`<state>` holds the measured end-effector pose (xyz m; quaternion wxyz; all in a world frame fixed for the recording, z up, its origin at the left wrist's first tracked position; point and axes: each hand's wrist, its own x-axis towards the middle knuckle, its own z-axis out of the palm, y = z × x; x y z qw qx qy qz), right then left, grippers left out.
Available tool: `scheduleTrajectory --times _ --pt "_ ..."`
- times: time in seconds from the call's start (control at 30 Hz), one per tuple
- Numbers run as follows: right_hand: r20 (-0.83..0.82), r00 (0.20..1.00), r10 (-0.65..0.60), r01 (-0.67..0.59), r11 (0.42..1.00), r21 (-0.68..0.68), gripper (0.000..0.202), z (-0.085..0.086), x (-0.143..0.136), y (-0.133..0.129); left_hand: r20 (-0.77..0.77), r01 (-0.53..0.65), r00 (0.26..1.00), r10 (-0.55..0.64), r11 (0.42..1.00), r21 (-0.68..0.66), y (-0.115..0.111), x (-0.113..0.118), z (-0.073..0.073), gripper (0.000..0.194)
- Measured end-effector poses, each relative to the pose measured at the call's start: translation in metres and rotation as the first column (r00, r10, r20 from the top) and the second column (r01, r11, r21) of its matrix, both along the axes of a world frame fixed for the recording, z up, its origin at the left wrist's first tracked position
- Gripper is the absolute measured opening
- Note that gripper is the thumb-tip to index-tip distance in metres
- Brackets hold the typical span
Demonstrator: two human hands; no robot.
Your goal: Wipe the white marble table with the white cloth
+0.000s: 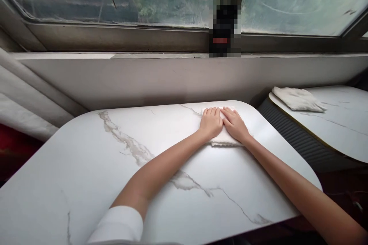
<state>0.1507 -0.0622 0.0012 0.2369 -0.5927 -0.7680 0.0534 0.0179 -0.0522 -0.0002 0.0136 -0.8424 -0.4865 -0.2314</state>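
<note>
A folded white cloth [225,138] lies flat on the white marble-patterned table [94,160], near the table's far right corner. On the cloth's left half rests my left hand [211,123], palm down, fingers extended toward the window. My right hand [235,124] presses flat on the right half, its fingers stretched out and angled left. The two hands nearly touch. Between and below them the cloth's front edge shows; the part under the palms is hidden.
To the right, a second white marble-patterned table [345,122] carries another white cloth [298,98]. A grey ribbed surface [296,130] fills the gap between the tables. Behind are a windowsill [161,56] and a pixelated dark object [225,26]. White fabric [25,99] hangs at left.
</note>
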Motion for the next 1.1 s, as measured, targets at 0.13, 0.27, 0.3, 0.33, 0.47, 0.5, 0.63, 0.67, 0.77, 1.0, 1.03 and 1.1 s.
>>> scheduleTrajectory --times 0.13,0.27,0.3,0.33,0.47,0.5,0.63,0.67,0.77,1.0,1.03,1.1 --pt "-0.153 0.984 0.089 -0.097 0.994 -0.051 0.043 0.006 -0.003 -0.063 -0.028 0.035 0.999 -0.036 0.999 -0.038 -0.060 -0.015 0.004 0.048" --pt "0.023 0.973 0.228 -0.226 0.971 -0.081 0.046 0.015 -0.013 -0.134 -0.096 0.098 0.990 -0.106 0.991 -0.087 -0.125 -0.035 0.008 0.052" --pt "0.097 0.964 0.246 -0.240 0.968 -0.069 0.048 0.016 -0.018 -0.150 -0.108 0.126 0.985 -0.136 0.987 -0.100 -0.140 -0.042 0.010 0.052" --pt "0.163 0.954 0.252 -0.247 0.968 -0.049 0.049 0.017 -0.024 -0.164 -0.116 0.151 0.980 -0.164 0.982 -0.114 -0.153 -0.049 0.011 0.053" --pt "0.288 0.915 0.281 -0.290 0.957 -0.010 0.059 0.017 -0.051 -0.198 -0.123 0.191 0.969 -0.216 0.963 -0.188 -0.189 -0.083 0.016 0.054" --pt "0.294 0.909 0.297 -0.304 0.952 -0.023 0.061 0.016 -0.058 -0.199 -0.116 0.184 0.971 -0.211 0.961 -0.207 -0.192 -0.091 0.016 0.054" --pt "0.271 0.902 0.336 -0.313 0.941 -0.126 0.059 0.014 -0.081 -0.175 -0.083 0.081 0.991 -0.109 0.956 -0.281 -0.179 -0.110 0.017 0.053" --pt "0.261 0.907 0.330 -0.299 0.942 -0.152 0.057 0.013 -0.086 -0.161 -0.075 0.040 0.995 -0.064 0.958 -0.283 -0.167 -0.112 0.016 0.052" --pt "0.237 0.932 0.275 -0.242 0.957 -0.162 0.054 0.010 -0.104 -0.106 -0.059 -0.106 0.994 0.095 0.967 -0.231 -0.118 -0.116 0.011 0.050" --pt "0.278 0.940 0.199 -0.175 0.979 -0.108 0.054 0.008 -0.136 0.019 -0.029 -0.217 0.976 0.215 0.972 -0.089 0.007 -0.130 0.003 0.041" --pt "0.281 0.941 0.187 -0.165 0.981 -0.101 0.053 0.008 -0.139 0.030 -0.019 -0.224 0.974 0.224 0.971 -0.077 0.018 -0.131 0.003 0.039" --pt "0.281 0.944 0.172 -0.154 0.984 -0.087 0.053 0.008 -0.143 0.046 -0.007 -0.242 0.970 0.242 0.968 -0.065 0.034 -0.134 0.003 0.038"
